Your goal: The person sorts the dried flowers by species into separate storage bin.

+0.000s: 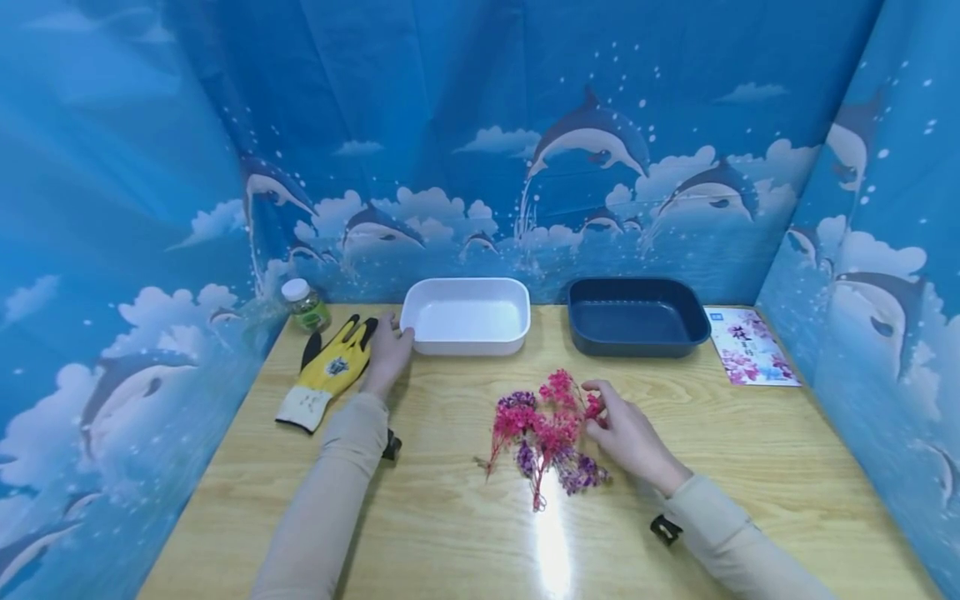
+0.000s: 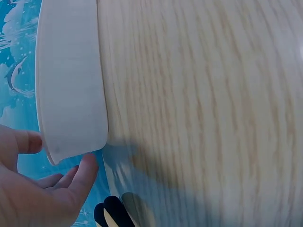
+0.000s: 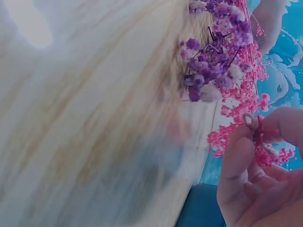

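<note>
Pink and purple dried flowers [image 1: 558,433] on thin stems lie in a loose bunch in the middle of the wooden table. My right hand [image 1: 630,433] is at the right side of the bunch, and its thumb and forefinger pinch a pink flower sprig [image 3: 262,132]. Purple blooms [image 3: 208,66] show beside it in the right wrist view. At the back, my left hand [image 1: 388,354] touches the left end of a white rectangular tray [image 1: 471,348]. Its fingertips [image 2: 89,163] are right at the tray's end wall and rim, spread loosely.
A yellow and black work glove [image 1: 333,367] lies left of my left hand, with a white-lidded jar [image 1: 309,308] behind it. A dark blue tray [image 1: 637,343] stands at the back right beside a floral printed card [image 1: 752,346]. Dolphin-printed sheeting [image 1: 480,167] surrounds the table.
</note>
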Tool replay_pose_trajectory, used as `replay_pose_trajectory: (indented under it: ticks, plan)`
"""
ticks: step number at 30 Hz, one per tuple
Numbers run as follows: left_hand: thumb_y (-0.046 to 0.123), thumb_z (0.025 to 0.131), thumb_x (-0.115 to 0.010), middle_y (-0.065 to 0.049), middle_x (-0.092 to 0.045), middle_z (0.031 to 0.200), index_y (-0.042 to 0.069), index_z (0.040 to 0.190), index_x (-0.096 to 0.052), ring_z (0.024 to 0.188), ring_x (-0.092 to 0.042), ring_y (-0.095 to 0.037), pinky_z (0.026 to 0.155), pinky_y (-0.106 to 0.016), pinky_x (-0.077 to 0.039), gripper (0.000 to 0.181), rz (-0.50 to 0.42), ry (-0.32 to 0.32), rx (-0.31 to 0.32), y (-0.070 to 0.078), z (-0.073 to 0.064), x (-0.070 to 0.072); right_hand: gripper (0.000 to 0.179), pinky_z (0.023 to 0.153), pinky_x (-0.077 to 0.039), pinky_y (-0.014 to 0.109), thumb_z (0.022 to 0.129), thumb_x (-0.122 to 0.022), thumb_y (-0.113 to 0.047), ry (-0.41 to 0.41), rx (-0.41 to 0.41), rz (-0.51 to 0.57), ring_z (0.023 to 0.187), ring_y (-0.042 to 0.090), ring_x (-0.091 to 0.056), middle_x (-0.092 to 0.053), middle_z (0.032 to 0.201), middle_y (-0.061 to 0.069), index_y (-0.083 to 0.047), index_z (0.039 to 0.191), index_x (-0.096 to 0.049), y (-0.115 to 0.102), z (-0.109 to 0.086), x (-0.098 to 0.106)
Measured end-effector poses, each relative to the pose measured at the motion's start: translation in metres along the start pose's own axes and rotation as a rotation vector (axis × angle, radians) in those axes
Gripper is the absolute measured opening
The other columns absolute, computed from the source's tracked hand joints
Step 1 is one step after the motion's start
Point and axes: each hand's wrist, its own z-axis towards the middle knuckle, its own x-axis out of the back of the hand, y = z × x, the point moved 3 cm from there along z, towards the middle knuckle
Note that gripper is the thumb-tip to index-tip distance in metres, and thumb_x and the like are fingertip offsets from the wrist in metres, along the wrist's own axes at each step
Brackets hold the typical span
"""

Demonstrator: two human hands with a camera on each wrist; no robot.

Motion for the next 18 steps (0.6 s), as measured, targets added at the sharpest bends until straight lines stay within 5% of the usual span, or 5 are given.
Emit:
replay_pose_trajectory:
  ticks: [11, 18]
  plan:
    - [0.026, 0.106, -0.046, -0.023, -0.039, 0.165, 0.002, 0.166, -0.023, 0.154, -0.039, -0.039, 0.13, -0.054, -0.036, 0.069, -0.041, -0.003, 0.013, 0.002, -0.002, 0.001, 0.065, 0.06, -0.052, 0.024, 0.092, -0.068, -0.003, 0.102, 0.016, -0.063, 0.075, 0.013, -0.06, -0.067, 0.103, 0.009, -0.007, 0.152, -0.045, 0.001, -0.001, 0.01]
    - [0.023, 0.105, -0.046, -0.024, -0.045, 0.161, 0.0, 0.162, -0.031, 0.15, -0.044, -0.039, 0.128, -0.053, -0.039, 0.063, -0.046, 0.005, -0.015, 0.002, -0.001, 0.0, 0.062, 0.055, -0.054, 0.024, 0.095, -0.066, 0.0, 0.15, 0.048, -0.006, 0.072, 0.013, -0.06, -0.067, 0.105, 0.014, -0.005, 0.153, -0.044, -0.003, 0.0, 0.015]
